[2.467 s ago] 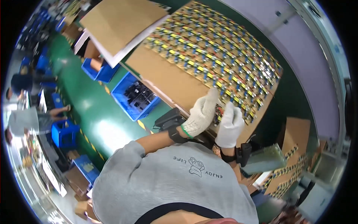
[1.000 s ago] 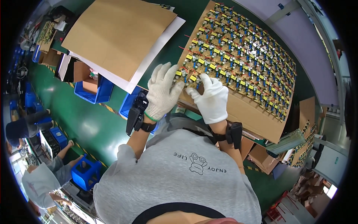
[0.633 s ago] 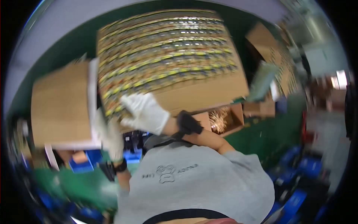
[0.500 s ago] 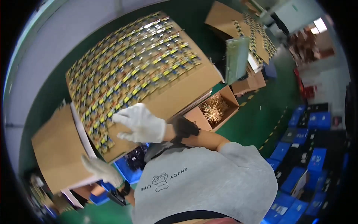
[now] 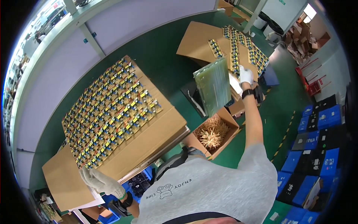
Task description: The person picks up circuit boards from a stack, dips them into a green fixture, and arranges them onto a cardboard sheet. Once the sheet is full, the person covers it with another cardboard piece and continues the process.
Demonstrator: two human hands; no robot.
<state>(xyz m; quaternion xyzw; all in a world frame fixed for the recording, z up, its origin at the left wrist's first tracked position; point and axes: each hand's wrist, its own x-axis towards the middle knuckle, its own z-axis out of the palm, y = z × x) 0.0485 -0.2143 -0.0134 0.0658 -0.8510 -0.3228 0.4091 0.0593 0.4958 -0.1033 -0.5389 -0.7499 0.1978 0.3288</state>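
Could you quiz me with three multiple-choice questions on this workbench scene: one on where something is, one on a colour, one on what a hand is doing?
1. Where is the open cardboard box of straw-coloured sticks?
A. right of the big cardboard sheet of small circuit boards
B. on the floor
C. on the crates

2. What colour is the table top?
A. red
B. green
C. white

3. What is the gloved right hand doing?
A. resting in the lap
B. reaching out beside a green panel
C. gripping a crate

Answers: 1 A, the box sits right of the sheet. 2 B, the surface is dark green. 3 B, the arm is stretched out.

free: green table (image 5: 164,63) | blocked: component sheet (image 5: 112,112), open box (image 5: 214,132)
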